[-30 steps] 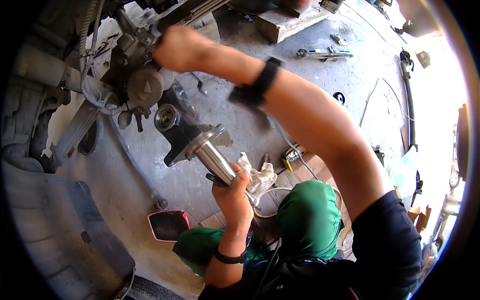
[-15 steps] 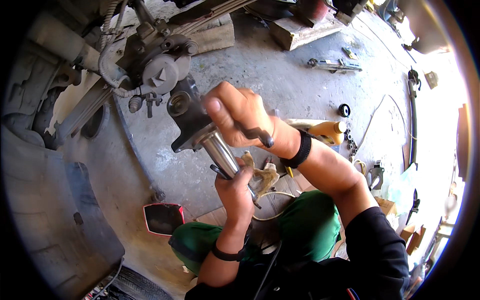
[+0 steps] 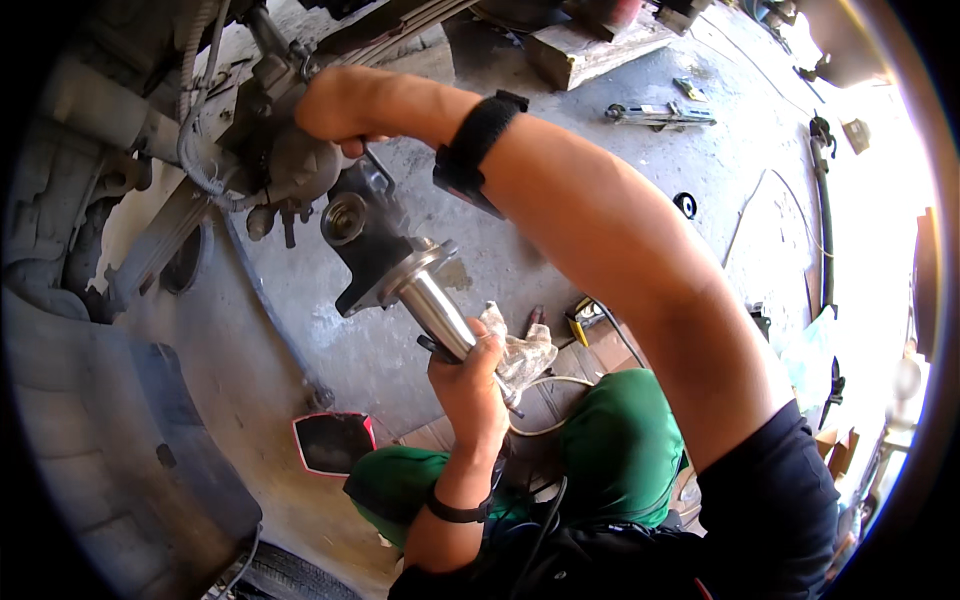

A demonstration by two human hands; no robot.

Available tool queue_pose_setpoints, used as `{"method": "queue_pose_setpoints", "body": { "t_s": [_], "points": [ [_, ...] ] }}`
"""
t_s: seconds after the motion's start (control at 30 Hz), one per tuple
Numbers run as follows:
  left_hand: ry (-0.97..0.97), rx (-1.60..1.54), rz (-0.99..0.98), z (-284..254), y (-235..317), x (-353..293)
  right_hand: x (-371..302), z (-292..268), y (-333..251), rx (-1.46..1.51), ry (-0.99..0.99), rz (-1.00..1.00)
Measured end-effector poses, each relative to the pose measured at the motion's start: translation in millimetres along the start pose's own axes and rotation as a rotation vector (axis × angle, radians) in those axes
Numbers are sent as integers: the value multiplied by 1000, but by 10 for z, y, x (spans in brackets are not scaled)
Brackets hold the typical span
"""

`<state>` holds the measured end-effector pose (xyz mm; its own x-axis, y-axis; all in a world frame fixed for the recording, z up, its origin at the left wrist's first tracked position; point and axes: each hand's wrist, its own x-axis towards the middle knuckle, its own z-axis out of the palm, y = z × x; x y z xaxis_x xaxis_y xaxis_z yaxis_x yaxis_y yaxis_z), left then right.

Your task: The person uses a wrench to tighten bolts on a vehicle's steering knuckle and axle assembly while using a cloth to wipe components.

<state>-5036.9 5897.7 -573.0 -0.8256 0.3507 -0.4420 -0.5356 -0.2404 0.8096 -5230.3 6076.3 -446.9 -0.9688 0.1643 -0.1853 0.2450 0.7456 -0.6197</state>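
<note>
My left hand (image 3: 470,390) grips the lower end of a shiny steel shaft. That shaft is the spindle of a dark steering knuckle (image 3: 365,285), which has a round flange and a bored hole. A thin dark piece sticks out beside my left fingers; its kind is unclear. My right hand (image 3: 345,105) reaches across to the far left, curled closed over the top of the axle end (image 3: 300,165). A slim metal bar (image 3: 378,168) shows below its fingers, above the knuckle. Whatever is inside the right hand is mostly hidden.
Leaf springs (image 3: 165,235) and a ribbed hose lie left under the vehicle. A wooden block (image 3: 595,50) stands at the back. Near my knees are a stained rag (image 3: 525,355), a tape measure (image 3: 585,320) and a red-edged black tray (image 3: 335,443). A black ring (image 3: 685,205) lies right.
My right hand has moved from beside the knuckle forward and left to the axle end, its forearm now across the floor. The left hand still holds the knuckle, which has shifted slightly.
</note>
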Motion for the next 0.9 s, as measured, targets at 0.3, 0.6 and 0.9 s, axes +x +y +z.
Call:
{"method": "queue_pose_setpoints", "body": {
  "t_s": [0.3,0.6,0.9],
  "points": [
    [51,6,-10,59,61,-14,-767,345,412,482,671,-279],
    [43,19,27,31,-4,21,-1108,885,593,404,777,-758],
    [52,35,45,38,17,6,-1149,750,553,385,797,-581]
  ]
}}
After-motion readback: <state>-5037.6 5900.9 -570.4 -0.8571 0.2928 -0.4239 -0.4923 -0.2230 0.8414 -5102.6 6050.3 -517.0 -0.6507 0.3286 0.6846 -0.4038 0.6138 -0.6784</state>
